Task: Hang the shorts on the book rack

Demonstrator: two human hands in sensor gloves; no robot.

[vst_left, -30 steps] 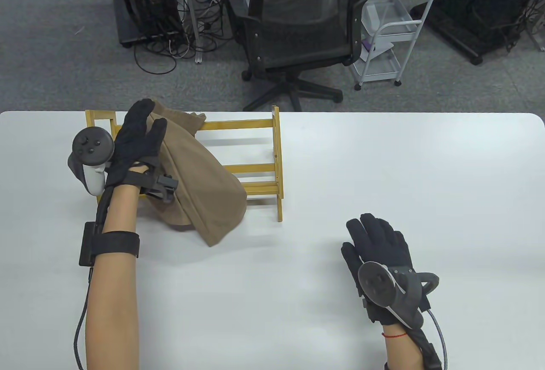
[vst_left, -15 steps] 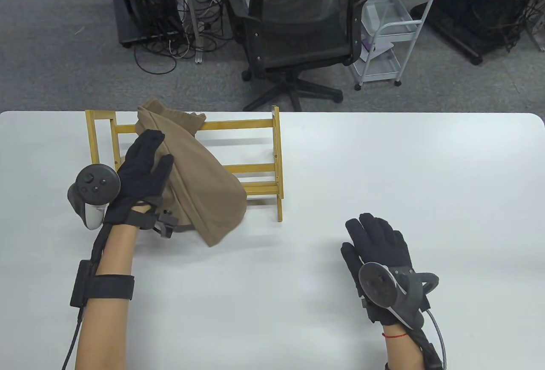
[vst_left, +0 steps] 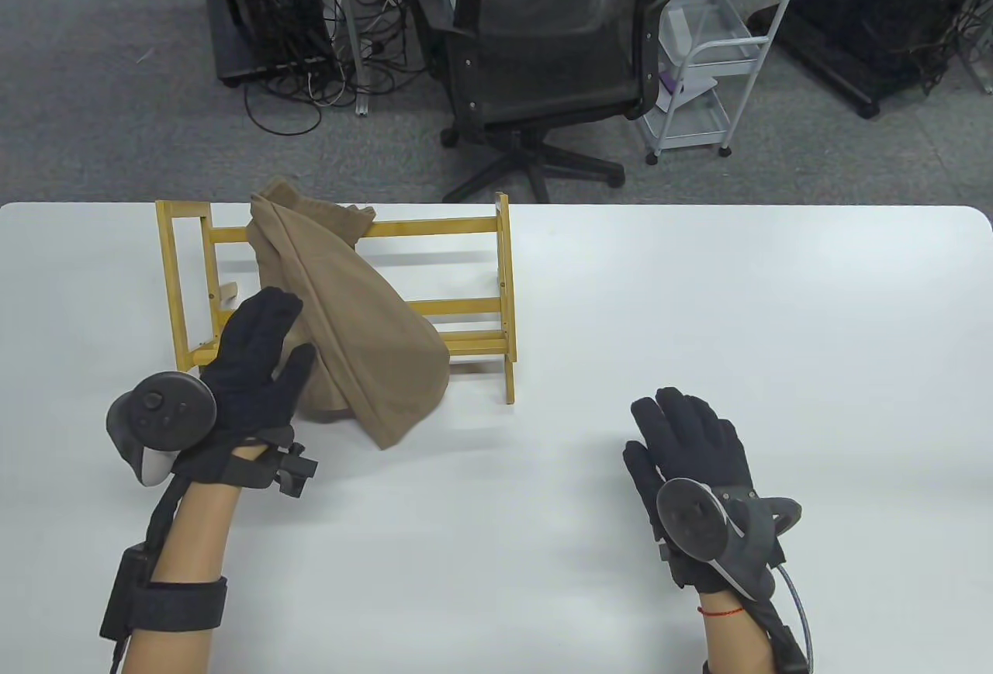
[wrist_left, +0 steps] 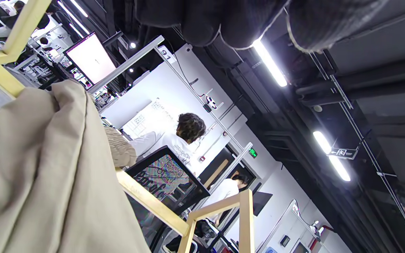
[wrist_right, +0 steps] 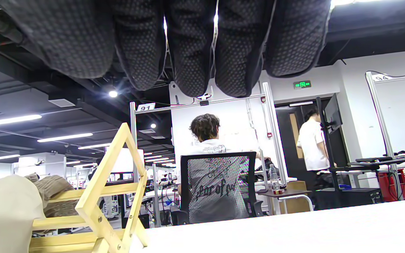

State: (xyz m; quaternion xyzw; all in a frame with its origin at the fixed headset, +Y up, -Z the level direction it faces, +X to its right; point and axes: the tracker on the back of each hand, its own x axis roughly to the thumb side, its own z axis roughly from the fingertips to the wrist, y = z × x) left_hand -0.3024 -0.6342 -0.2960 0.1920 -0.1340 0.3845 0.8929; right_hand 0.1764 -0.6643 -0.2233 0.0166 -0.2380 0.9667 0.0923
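The tan shorts (vst_left: 357, 309) hang draped over the top rail of the yellow wooden book rack (vst_left: 434, 227) at the table's back left, their lower end reaching the table in front of it. They also show in the left wrist view (wrist_left: 40, 175) and in the right wrist view (wrist_right: 5, 211). My left hand (vst_left: 252, 364) is open just left of the shorts' lower part, fingers spread, holding nothing. My right hand (vst_left: 686, 445) lies flat and open on the table at the right, far from the rack.
The white table (vst_left: 698, 302) stretches wide to the right of the rack. Beyond its far edge stand a black office chair (vst_left: 543, 61) with a seated person and a white cart (vst_left: 714, 46).
My left hand has drawn back toward me from the top of the shorts, down along them to the rack's front. The shorts stay on the rail. The right hand has not moved.
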